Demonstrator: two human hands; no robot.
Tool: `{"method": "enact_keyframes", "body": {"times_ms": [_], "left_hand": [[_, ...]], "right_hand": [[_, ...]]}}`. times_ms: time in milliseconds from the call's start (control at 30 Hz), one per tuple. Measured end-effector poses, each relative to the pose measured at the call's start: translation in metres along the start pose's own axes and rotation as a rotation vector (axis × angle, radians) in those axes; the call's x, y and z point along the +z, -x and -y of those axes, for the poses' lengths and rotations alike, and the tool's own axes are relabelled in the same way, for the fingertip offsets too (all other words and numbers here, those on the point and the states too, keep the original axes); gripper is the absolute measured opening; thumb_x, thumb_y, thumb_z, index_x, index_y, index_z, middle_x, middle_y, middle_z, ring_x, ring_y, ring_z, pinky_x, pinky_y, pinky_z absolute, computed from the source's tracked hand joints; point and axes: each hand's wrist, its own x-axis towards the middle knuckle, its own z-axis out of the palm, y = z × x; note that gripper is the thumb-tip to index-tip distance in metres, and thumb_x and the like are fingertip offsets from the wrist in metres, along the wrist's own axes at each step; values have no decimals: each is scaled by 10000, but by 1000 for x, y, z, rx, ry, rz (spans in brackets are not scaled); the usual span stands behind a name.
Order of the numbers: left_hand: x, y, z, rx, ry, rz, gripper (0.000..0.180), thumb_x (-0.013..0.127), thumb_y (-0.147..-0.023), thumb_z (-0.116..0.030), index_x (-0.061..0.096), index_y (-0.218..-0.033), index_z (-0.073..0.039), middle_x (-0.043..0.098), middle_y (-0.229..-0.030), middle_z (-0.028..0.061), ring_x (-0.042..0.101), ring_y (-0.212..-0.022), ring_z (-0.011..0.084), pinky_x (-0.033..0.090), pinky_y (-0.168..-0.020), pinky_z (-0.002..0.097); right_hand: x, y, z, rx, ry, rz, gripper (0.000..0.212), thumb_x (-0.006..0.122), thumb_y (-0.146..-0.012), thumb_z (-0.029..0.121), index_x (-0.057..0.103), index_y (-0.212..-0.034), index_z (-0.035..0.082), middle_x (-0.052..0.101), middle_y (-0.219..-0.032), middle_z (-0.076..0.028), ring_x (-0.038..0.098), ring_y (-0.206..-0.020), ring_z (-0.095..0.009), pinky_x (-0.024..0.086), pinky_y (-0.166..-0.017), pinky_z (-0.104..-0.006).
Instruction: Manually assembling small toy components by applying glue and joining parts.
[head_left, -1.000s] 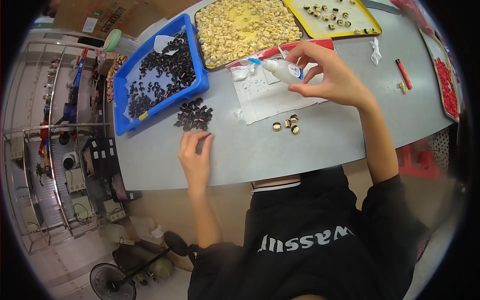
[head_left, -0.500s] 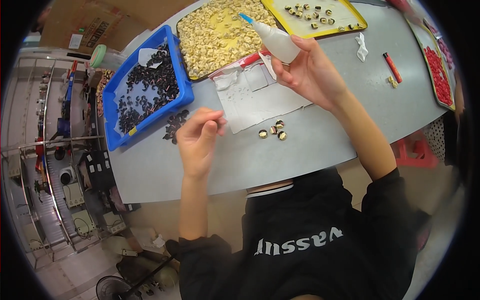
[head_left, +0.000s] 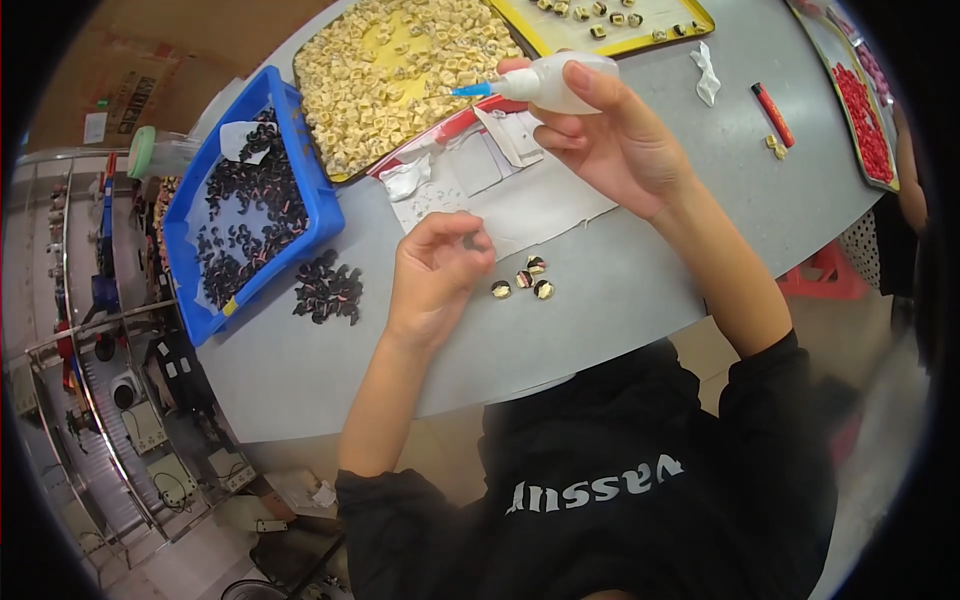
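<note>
Bottle [head_left: 580, 85], now tipped level: right hand [head_left: 630, 145] curled round it. Left hand [head_left: 435, 275]: fingers bunched, hold unclear. Seemingly assembled: four two-tone pieces [head_left: 524, 279]. Loose: black heap [head_left: 328, 290].

Large white lettering [head_left: 598, 487] crosses the black shirt [head_left: 640, 545].

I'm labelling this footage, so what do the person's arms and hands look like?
The left hand and right hand are ungloved, with no watch or bracelet showing. The forearms are bare. Short, loose black sleeves cover the upper arms, matching a black shirt with pale lettering.
</note>
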Motion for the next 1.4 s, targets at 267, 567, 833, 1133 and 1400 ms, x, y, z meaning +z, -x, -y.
{"method": "enact_keyframes", "body": {"times_ms": [267,567,833,1133,1400], "left_hand": [[-2,-2,-1,-36,-34,100,282,650,-664,127,574,-913,19,583,-834,114,607,-752,179,518,-660,276],[12,1,8,9,-63,142,289,619,-648,178,565,-899,44,581,-822,149,615,-743,231,535,-651,322],[6,4,11,54,-41,92,295,645,-627,159,576,-882,29,555,-821,124,596,-741,217,522,-647,309],[3,4,17,245,-283,58,348,768,-530,76,609,-824,-19,484,-850,32,483,-800,130,436,-719,262],[6,6,14,217,-269,-3,346,806,-530,-1,596,-802,-40,478,-845,15,459,-798,121,392,-746,279]], "right_hand": [[2,2,5,139,115,57,484,534,-843,393,446,-1151,31,579,-1049,-148,497,-671,-114,393,-594,-208],[17,8,2,210,97,-62,350,348,-932,363,477,-968,40,583,-894,-124,430,-576,-103,364,-534,-196],[18,9,-3,204,76,-6,333,351,-934,351,478,-969,45,585,-867,-127,430,-560,-106,359,-508,-199],[28,12,-5,164,274,-55,314,354,-932,361,422,-1032,71,576,-820,-121,436,-558,-82,353,-475,-175],[30,18,-3,185,470,-22,276,384,-928,328,360,-1059,87,571,-804,-88,442,-558,-47,362,-470,-152]]}}
